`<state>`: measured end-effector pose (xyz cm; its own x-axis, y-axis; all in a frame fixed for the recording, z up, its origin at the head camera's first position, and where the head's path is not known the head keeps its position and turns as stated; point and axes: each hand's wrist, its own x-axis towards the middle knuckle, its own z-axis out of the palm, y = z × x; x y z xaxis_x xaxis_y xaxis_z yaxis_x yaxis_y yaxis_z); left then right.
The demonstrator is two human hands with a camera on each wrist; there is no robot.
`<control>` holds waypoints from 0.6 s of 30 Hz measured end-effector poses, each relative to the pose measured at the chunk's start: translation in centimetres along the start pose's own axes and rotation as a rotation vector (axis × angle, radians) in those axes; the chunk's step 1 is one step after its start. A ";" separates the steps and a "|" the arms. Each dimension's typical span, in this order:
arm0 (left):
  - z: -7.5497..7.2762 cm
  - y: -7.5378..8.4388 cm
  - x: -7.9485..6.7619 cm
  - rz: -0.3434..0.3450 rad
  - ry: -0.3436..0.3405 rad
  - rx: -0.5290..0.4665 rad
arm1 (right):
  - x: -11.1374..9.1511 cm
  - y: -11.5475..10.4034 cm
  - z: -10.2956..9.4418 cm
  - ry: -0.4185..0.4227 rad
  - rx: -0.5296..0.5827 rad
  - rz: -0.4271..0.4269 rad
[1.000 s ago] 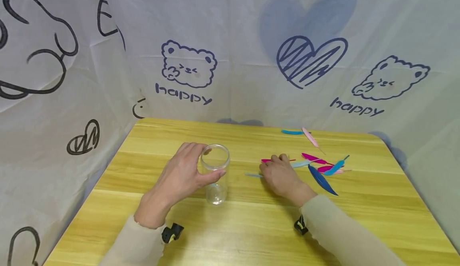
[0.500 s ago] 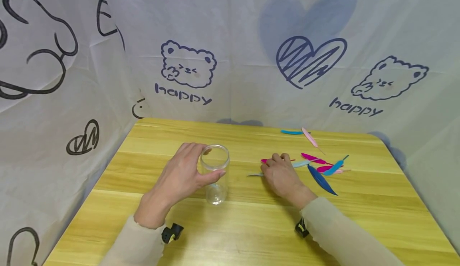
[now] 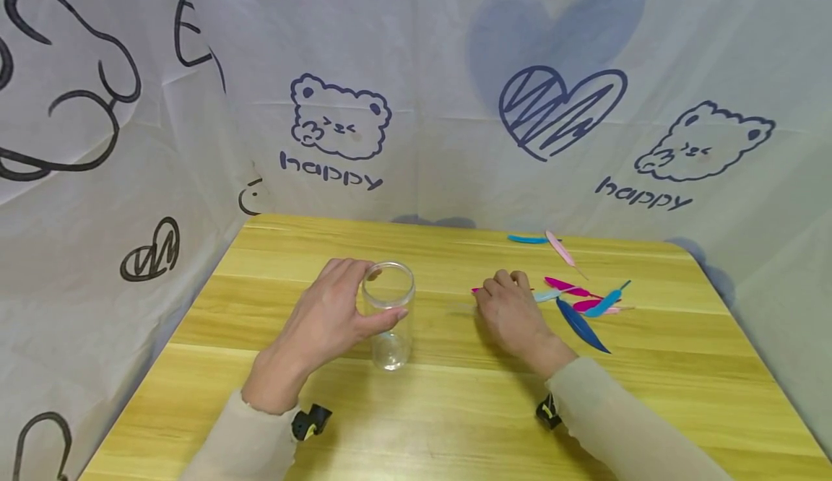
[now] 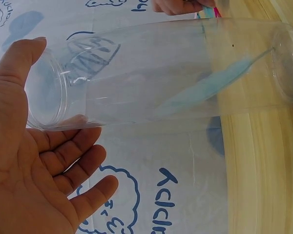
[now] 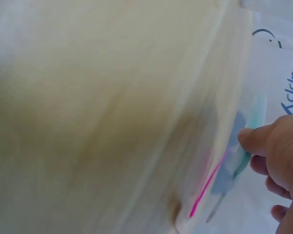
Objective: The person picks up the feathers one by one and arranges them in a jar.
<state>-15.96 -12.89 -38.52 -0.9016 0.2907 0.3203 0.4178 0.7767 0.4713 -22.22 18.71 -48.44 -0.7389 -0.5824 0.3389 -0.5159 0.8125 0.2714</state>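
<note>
My left hand (image 3: 325, 322) grips a clear cylindrical jar (image 3: 406, 322) near its rim, thumb on one side and fingers on the other. The jar stands upright on the table. Through its wall, in the left wrist view, a pale teal feather (image 4: 210, 87) shows inside, quill towards the base. To the right, my right hand (image 3: 510, 315) pinches another pale teal feather (image 5: 241, 163) between thumb and fingers, its quill hanging free. Beyond that hand lies a magenta feather (image 3: 477, 290), partly hidden. A light blue feather (image 3: 547, 296) lies just right of the fingers.
Several magenta, pink and blue feathers lie on the right, among them a dark blue feather (image 3: 583, 326). At the back edge are a blue feather (image 3: 528, 239) and a pink feather (image 3: 560, 248). White cloth (image 3: 442, 178) hangs behind the wooden table (image 3: 442, 423).
My right hand has shifted slightly right and up, and the feather end poking out on its left has turned and looks fainter. My left hand and the jar have stayed put.
</note>
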 end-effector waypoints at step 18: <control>0.1 0.0 0.1 -0.001 -0.010 0.008 | 0.7 1.9 -3.9 0.198 -0.001 0.043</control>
<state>-16.06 -12.81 -38.60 -0.9032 0.2952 0.3115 0.4158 0.7818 0.4647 -22.04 19.74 -44.13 -0.6608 -0.5405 0.5207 -0.4847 0.8371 0.2538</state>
